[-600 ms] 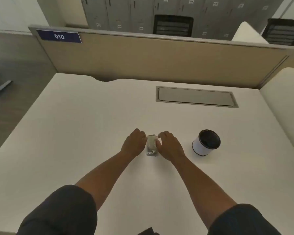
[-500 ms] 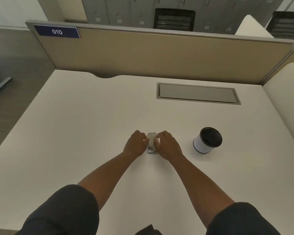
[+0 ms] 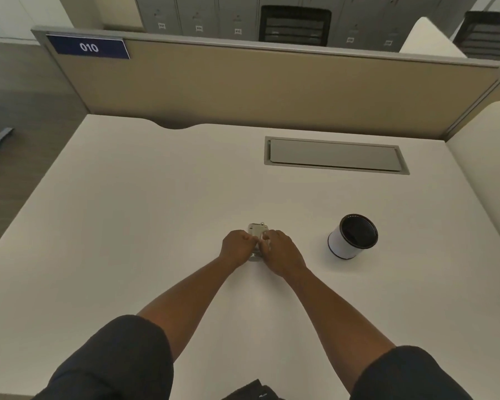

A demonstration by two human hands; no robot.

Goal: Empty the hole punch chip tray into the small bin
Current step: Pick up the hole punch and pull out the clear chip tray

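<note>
A small grey metal hole punch (image 3: 256,230) lies on the white desk (image 3: 145,215), mostly hidden under my two hands. My left hand (image 3: 236,248) grips its left side with curled fingers. My right hand (image 3: 280,252) closes on its right side, fingertips pinching near the top. The chip tray itself cannot be made out. The small bin (image 3: 352,236), a white cylinder with a black inside, stands open-topped on the desk to the right of my right hand, apart from it.
A grey cable-hatch lid (image 3: 335,155) is set flush in the desk behind the bin. A tan partition (image 3: 272,90) with a blue "010" label (image 3: 88,47) closes the far edge. A white divider (image 3: 485,180) borders the right side.
Both hands have closed in over the hole punch, fingertips now meeting on top of it. The punch and bin stay in place on the desk.
</note>
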